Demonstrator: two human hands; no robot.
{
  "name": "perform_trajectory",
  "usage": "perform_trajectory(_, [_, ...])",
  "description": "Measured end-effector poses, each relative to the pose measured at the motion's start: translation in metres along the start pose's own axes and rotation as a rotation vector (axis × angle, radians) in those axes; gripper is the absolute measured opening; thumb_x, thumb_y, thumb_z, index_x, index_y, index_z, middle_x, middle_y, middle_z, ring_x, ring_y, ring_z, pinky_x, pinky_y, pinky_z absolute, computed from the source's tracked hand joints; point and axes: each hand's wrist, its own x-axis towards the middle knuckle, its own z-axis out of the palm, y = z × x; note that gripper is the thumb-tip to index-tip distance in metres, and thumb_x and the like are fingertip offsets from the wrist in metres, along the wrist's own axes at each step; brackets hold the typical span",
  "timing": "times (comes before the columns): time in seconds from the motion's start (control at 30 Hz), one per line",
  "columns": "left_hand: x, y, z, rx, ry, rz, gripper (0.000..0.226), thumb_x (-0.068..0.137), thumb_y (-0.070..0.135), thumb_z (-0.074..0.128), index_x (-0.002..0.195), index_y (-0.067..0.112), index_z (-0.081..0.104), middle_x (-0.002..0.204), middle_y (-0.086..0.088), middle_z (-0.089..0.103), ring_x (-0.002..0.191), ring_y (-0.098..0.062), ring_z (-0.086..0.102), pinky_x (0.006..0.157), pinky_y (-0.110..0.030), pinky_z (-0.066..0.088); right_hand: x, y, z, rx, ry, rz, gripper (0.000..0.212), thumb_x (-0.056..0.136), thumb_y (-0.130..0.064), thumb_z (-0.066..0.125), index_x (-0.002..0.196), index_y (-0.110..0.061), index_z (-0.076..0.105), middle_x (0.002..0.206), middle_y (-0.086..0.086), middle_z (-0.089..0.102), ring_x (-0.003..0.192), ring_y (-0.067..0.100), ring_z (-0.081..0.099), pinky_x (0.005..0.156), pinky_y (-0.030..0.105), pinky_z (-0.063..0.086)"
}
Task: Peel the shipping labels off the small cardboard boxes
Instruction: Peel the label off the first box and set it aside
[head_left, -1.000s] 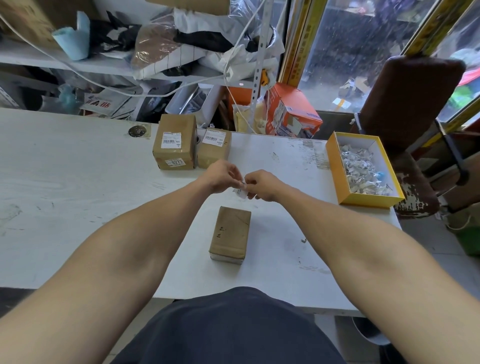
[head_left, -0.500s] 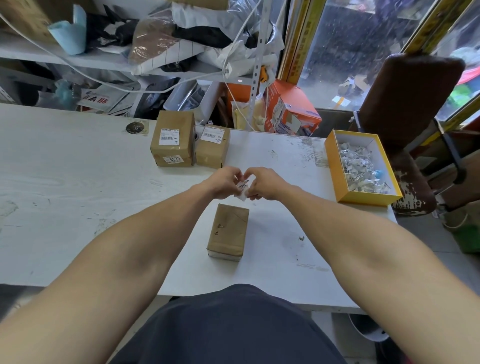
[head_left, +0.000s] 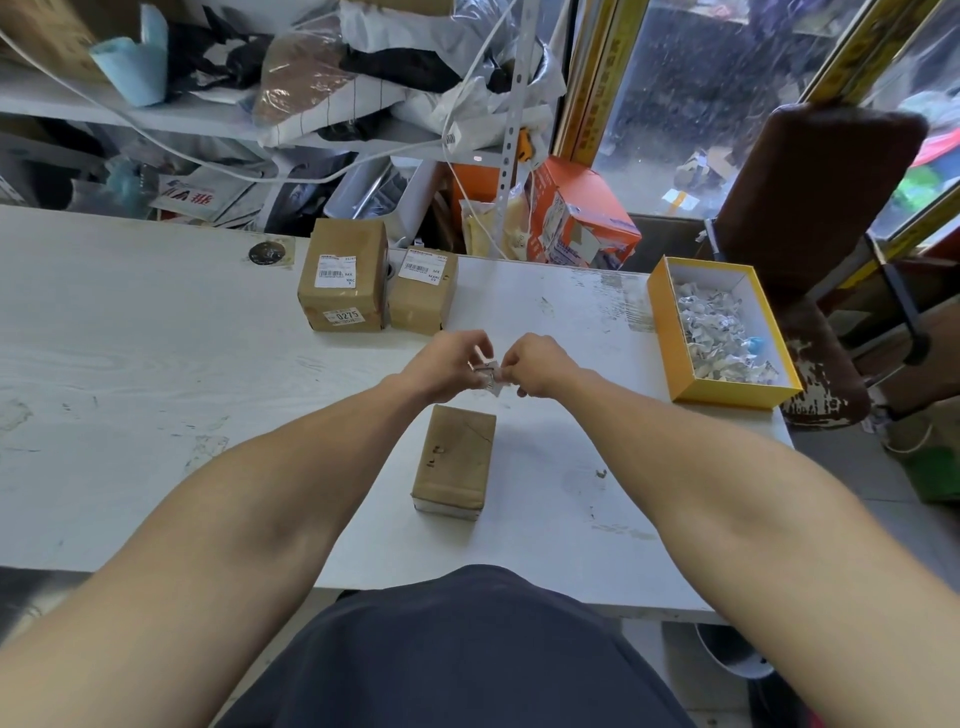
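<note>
Pinching one crumpled label (head_left: 488, 375) between left hand (head_left: 449, 364) and right hand (head_left: 535, 364) above a scuffed white bench (head_left: 156, 389) fronting cluttered shelves: one bare box (head_left: 454, 460) just below, two labelled boxes (head_left: 345, 275) beyond, one yellow tray (head_left: 662, 332) rightward, fingertips hidden.

Both bare forearms reach forward from the near edge of the bench and converge above its middle. The left hand (head_left: 447, 364) and right hand (head_left: 537, 366) meet knuckle to knuckle, backs turned up, fingers curled inward. Each grip pinches the same small crumpled label scrap (head_left: 488, 375) between thumb and fingertips, held in the air just off the bench surface.
</note>
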Motion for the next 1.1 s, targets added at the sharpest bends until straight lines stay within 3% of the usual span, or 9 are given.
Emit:
perform_trajectory(0.1, [0.001,0.000,0.000,0.073,0.048,0.019,0.021,0.085,0.013,0.075,0.104,0.010,0.066,0.098,-0.006,0.072,0.084,-0.017,0.066,0.076,-0.034,0.058,-0.001,0.001,0.002,0.055,-0.015,-0.009,0.019,0.092,-0.020,0.066,0.095,-0.003,0.075,0.080,0.010,0.070,0.061,0.015,0.066,0.065,0.031,0.058])
perform_trajectory(0.23, [0.002,-0.001,-0.001,0.169,0.092,0.007,0.012,0.086,0.015,0.073,0.098,0.015,0.071,0.095,-0.002,0.072,0.085,-0.018,0.066,0.076,-0.036,0.057,-0.005,-0.003,0.004,0.077,-0.076,-0.041,0.020,0.093,-0.018,0.063,0.095,-0.001,0.075,0.083,0.016,0.074,0.069,0.021,0.069,0.070,0.034,0.058])
perform_trajectory(0.4, [0.004,-0.006,-0.001,0.056,0.076,-0.063,0.010,0.082,0.017,0.078,0.090,0.013,0.074,0.087,-0.001,0.072,0.081,-0.016,0.067,0.065,-0.023,0.048,-0.007,-0.009,0.006,-0.040,-0.141,-0.082,0.026,0.078,-0.031,0.079,0.085,-0.009,0.067,0.077,0.003,0.064,0.064,0.013,0.057,0.054,0.025,0.043])
perform_trajectory(0.53, [0.002,-0.005,0.002,-0.006,0.048,-0.072,0.018,0.081,0.026,0.080,0.087,0.014,0.069,0.085,-0.001,0.070,0.078,-0.016,0.066,0.064,-0.027,0.052,-0.006,-0.008,0.013,-0.095,-0.127,-0.090,0.021,0.085,-0.029,0.073,0.086,-0.012,0.063,0.078,0.003,0.060,0.071,0.020,0.055,0.055,0.027,0.038])
perform_trajectory(0.7, [0.000,-0.015,0.000,-0.112,-0.088,-0.030,0.007,0.080,0.012,0.079,0.086,0.013,0.077,0.082,-0.003,0.074,0.081,-0.018,0.071,0.078,-0.037,0.059,-0.005,-0.002,0.013,-0.087,-0.123,-0.090,0.015,0.092,-0.025,0.065,0.093,-0.013,0.073,0.094,0.008,0.069,0.076,0.020,0.057,0.059,0.026,0.040])
perform_trajectory(0.83, [-0.003,-0.018,0.000,-0.166,-0.055,-0.036,0.008,0.078,0.009,0.080,0.079,0.016,0.076,0.079,-0.002,0.074,0.080,-0.016,0.070,0.077,-0.036,0.056,-0.006,-0.004,0.010,-0.019,-0.095,-0.082,0.017,0.090,-0.024,0.069,0.097,-0.010,0.077,0.091,0.007,0.069,0.074,0.018,0.056,0.056,0.023,0.038])
perform_trajectory(1.0, [-0.004,-0.018,0.006,-0.150,-0.056,-0.081,0.012,0.075,0.015,0.084,0.073,0.015,0.072,0.102,-0.007,0.073,0.098,-0.019,0.066,0.088,-0.040,0.052,-0.006,-0.005,0.005,0.090,-0.080,-0.018,0.017,0.090,-0.020,0.071,0.099,-0.007,0.075,0.083,0.012,0.073,0.074,0.020,0.070,0.052,0.019,0.045])
perform_trajectory(1.1, [-0.004,-0.017,0.011,-0.156,-0.036,-0.090,0.011,0.076,0.016,0.083,0.074,0.014,0.072,0.086,-0.001,0.074,0.085,-0.015,0.069,0.078,-0.032,0.055,-0.005,-0.004,0.004,0.182,-0.068,0.024,0.018,0.088,-0.018,0.073,0.098,-0.003,0.074,0.084,0.013,0.074,0.072,0.019,0.073,0.058,0.020,0.053])
